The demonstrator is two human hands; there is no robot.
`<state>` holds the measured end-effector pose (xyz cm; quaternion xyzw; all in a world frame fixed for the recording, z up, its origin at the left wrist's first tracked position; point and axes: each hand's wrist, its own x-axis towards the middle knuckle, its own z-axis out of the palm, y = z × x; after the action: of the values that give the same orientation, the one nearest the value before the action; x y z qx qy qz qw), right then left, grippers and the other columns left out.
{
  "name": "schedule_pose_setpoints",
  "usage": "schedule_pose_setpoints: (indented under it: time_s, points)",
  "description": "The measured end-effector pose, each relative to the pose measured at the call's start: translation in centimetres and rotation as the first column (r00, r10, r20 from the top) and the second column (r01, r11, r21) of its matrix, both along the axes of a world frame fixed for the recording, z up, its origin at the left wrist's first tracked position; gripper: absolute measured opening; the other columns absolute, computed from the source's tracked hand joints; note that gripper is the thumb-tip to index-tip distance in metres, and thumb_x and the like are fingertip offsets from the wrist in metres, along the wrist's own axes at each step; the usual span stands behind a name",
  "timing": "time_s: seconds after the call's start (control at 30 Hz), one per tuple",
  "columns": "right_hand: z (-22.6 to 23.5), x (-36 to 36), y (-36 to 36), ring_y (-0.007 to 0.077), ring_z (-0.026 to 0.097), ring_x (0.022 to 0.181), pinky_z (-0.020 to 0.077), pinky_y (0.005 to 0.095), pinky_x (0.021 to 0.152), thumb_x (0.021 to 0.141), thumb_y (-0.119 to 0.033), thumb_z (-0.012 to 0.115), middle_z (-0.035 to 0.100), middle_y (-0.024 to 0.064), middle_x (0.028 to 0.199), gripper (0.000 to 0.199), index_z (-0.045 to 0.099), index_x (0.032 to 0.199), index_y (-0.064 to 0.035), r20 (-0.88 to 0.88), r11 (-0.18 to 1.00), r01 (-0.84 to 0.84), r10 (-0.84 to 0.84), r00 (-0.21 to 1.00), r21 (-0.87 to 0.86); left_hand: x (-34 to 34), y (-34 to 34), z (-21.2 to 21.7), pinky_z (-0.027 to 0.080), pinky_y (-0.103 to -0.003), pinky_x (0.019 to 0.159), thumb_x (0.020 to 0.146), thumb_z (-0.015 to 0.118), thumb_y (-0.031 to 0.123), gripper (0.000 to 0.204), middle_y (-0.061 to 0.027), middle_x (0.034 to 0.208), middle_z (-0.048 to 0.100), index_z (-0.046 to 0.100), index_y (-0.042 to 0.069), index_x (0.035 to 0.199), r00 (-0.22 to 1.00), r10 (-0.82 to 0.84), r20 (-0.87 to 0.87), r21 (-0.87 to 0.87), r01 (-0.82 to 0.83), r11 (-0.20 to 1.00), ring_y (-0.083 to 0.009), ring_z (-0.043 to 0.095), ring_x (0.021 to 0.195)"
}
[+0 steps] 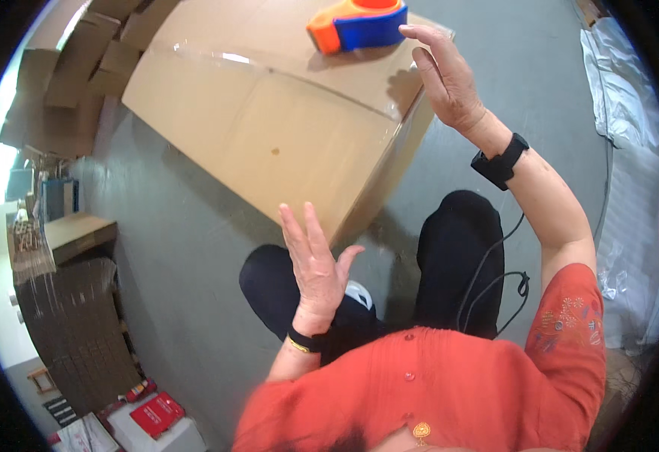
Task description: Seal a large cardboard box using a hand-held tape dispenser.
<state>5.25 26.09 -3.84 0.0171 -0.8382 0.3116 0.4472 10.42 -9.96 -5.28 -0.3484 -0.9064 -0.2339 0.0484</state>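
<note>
A large brown cardboard box (pixel 246 113) lies in front of me, with clear tape along its top seam. On its far part sits an orange and blue tape dispenser (pixel 371 30). My right hand (pixel 450 83) is raised by the box's right edge, fingers stretched and apart. Its index fingertip overlaps the dispenser's right end in the view; I cannot tell if they touch. My left hand (pixel 316 275) is open and holds nothing, fingers pointing at the box's near corner. Whether those fingertips touch the cardboard is unclear.
Flattened cardboard (pixel 81 75) is stacked at the far left. A dark ribbed cardboard sheet (pixel 81 331) and a red packet (pixel 156 414) on a white box are at lower left. White plastic sheeting (pixel 631 203) runs along the right. A black cable (pixel 521 286) hangs by my right leg.
</note>
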Motion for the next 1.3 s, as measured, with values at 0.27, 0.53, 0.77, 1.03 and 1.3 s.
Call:
schedule_pose_setpoints:
  time_s: [0.27, 0.53, 0.77, 1.03, 1.3]
  points:
    - [-3.1, 1.4, -2.7, 0.0334, 0.066, 0.106, 0.0537, 0.0397, 0.091, 0.102, -0.010, 0.058, 0.069, 0.0127, 0.112, 0.017, 0.063, 0.118, -0.0076, 0.212, 0.969, -0.232, 0.211, 0.954, 0.080, 1.0, -2.8, 2.5, 0.047, -0.033, 0.057, 0.086, 0.078, 0.004, 0.018, -0.0102, 0.075, 0.063, 0.063, 0.002, 0.076, 0.980, 0.106, 0.167, 0.141, -0.130, 0.981, -0.0220, 0.058, 0.060]
    - [-2.1, 1.6, -3.3, 0.0339, 0.066, 0.102, 0.0533, 0.0391, 0.090, 0.101, -0.010, 0.059, 0.068, 0.0138, 0.110, 0.019, 0.063, 0.119, -0.0065, 0.247, 0.975, -0.215, 0.194, 0.949, 0.059, 1.3, -1.3, 2.2, 0.058, -0.040, 0.073, 0.098, 0.065, 0.009, 0.015, -0.0189, 0.094, 0.074, 0.073, 0.001, 0.108, 0.943, -0.049, 0.328, 0.054, 0.032, 0.998, -0.0341, 0.072, 0.082]
    - [-1.8, 1.7, -4.0, 0.0353, 0.065, 0.105, 0.0529, 0.0410, 0.091, 0.099, -0.010, 0.062, 0.068, 0.0158, 0.112, 0.021, 0.062, 0.119, -0.0043, 0.271, 0.977, -0.211, 0.197, 0.942, 0.025, 2.4, -1.0, 0.4, 0.058, -0.044, 0.076, 0.100, 0.061, 0.008, 0.021, -0.0229, 0.094, 0.073, 0.067, -0.002, 0.117, 0.962, 0.043, 0.271, 0.051, -0.059, 0.997, -0.0392, 0.072, 0.083]
    - [-0.9, 1.4, -2.3, 0.0344, 0.066, 0.106, 0.0539, 0.0414, 0.092, 0.096, -0.009, 0.064, 0.068, 0.0162, 0.113, 0.021, 0.063, 0.117, -0.0051, 0.329, 0.967, -0.255, 0.233, 0.915, 0.025, -0.2, -1.0, 5.8, 0.060, -0.045, 0.070, 0.099, 0.065, 0.024, 0.041, -0.0245, 0.091, 0.073, 0.060, -0.002, 0.130, 0.711, -0.332, 0.620, -0.174, 0.538, 0.825, -0.0391, 0.073, 0.081]
    - [4.5, -2.8, 2.6, 0.0357, 0.061, 0.121, 0.0509, 0.0436, 0.103, 0.088, -0.020, 0.077, 0.065, 0.0152, 0.126, 0.039, 0.062, 0.123, -0.0073, 0.154, 0.941, 0.015, -0.071, 0.986, 0.338, -3.3, 2.8, 8.2, 0.058, -0.025, 0.064, 0.105, 0.060, 0.009, 0.017, -0.0067, 0.081, 0.073, 0.071, -0.003, 0.110, 0.666, -0.349, 0.659, 0.375, 0.111, 0.920, -0.0101, 0.071, 0.071]
